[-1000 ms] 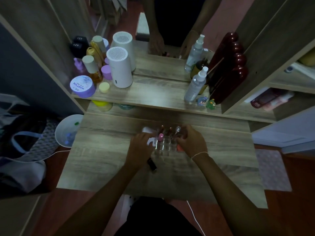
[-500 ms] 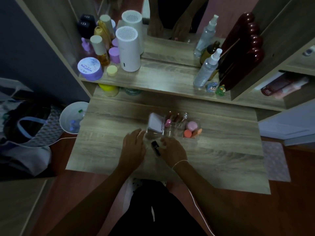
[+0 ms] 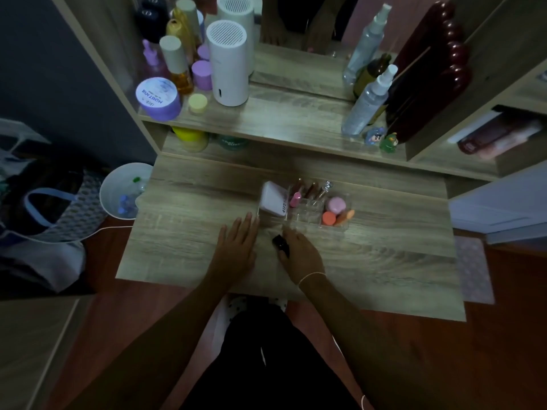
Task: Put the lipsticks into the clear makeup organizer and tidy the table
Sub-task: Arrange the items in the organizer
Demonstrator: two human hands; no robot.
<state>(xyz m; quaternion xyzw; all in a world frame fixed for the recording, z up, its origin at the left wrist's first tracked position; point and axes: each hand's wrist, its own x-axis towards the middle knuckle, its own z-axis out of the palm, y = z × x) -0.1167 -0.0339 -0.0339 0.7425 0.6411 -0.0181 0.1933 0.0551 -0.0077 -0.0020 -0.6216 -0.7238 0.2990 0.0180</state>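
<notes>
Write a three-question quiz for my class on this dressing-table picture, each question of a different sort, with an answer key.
1. True or false: the black lipstick already stands in the clear organizer.
2. Multiple choice: where does the left hand lie? A) flat on the table, fingers spread; B) inside the organizer; C) on the white dehumidifier.
3. Fill in: the pale pink case leans at the organizer's ____ end, as the camera sees it.

Key:
1. False. It is at the right hand, in front of the organizer.
2. A.
3. Left.
</notes>
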